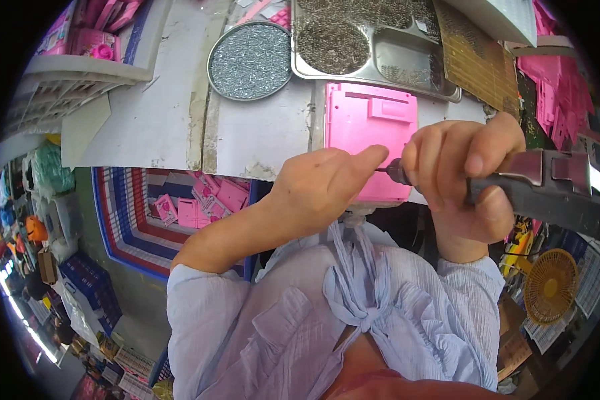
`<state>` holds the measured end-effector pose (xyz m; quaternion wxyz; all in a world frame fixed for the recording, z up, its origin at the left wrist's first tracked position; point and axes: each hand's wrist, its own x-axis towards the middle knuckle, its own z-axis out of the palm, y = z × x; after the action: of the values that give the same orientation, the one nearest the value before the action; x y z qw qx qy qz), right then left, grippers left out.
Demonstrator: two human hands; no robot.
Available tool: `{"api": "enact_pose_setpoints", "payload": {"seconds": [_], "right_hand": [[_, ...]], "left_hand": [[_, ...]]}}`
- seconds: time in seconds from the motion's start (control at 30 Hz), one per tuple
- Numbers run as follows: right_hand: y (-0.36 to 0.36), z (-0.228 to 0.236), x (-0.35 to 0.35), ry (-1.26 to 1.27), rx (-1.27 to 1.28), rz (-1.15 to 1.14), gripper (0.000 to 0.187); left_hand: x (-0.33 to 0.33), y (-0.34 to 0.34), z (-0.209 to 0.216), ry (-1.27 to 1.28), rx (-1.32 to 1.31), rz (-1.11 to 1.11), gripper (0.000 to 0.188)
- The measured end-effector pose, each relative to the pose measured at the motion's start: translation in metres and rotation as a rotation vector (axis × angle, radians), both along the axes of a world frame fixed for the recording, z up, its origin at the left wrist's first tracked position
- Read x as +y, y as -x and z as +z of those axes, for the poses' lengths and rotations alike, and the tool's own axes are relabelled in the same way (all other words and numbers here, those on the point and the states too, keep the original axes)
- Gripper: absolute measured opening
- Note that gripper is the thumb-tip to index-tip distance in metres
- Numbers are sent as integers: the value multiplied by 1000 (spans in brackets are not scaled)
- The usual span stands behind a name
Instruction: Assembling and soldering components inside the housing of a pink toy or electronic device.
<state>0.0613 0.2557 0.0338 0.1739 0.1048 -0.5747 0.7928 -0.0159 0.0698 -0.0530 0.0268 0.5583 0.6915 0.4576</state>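
My right hand is wrapped round a dark electric screwdriver, which lies sideways with its nose and thin bit pointing left. At the bit's tip are the closed fingers of my left hand. Whatever they pinch there is too small or hidden to make out. Both hands are over the near part of a pink plastic panel with a raised rectangular block. The panel lies at the table's near edge, partly covered by my hands.
Beyond the panel stand a round tin of small silvery pins or screws and a metal tray with dark screws. A striped basket of pink parts is below the table at left. A yellow fan stands at right.
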Motion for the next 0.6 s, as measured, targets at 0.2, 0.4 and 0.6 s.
{"api": "enact_pose_setpoints", "payload": {"seconds": [0.2, 0.4, 0.6], "right_hand": [[2, -12, 15, 10, 8, -43, 27], [-16, -10, 23, -17, -1, -75, 27], [-54, -9, 18, 22, -126, -210, 33]], "left_hand": [[4, 86, -1, 1, 100, 336, 49], [-8, 149, -28, 266, 419, 538, 20], [-11, 172, -40, 324, 453, 562, 14]]}}
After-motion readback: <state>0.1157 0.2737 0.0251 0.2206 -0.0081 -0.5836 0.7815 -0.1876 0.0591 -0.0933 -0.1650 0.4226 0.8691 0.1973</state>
